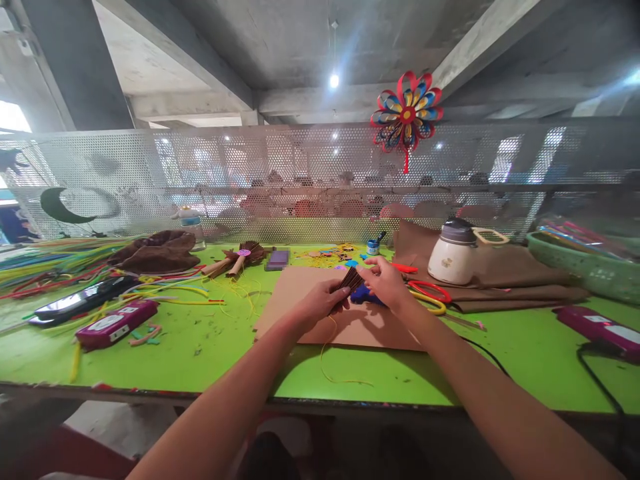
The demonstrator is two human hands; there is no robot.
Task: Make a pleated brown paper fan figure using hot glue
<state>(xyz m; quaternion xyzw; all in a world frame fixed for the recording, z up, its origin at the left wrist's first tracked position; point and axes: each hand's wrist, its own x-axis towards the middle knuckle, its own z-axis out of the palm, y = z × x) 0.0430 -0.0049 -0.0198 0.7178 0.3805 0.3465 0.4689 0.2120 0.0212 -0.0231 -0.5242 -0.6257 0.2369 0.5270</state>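
My left hand point(327, 298) is closed on a small bundle of folded dark brown paper point(353, 280), held over a brown cardboard sheet point(295, 293). Just right of the bundle is my right hand point(384, 280), its thumb and forefinger pinched together near the bundle's upper end. Whatever is between those fingertips is too small to make out. A thin yellow thread point(325, 363) hangs below my left hand and trails onto the green table point(215, 360). Behind my right hand lies a dark blue object point(365, 295), partly hidden.
Red and yellow-handled scissors point(430, 291) and a white kettle point(453, 257) stand right, by folded brown paper point(520, 293). Left are a pleated brown piece point(243, 259), a purple power strip point(117, 323) and coloured strips point(185, 290). A small blue jar point(373, 247) sits behind.
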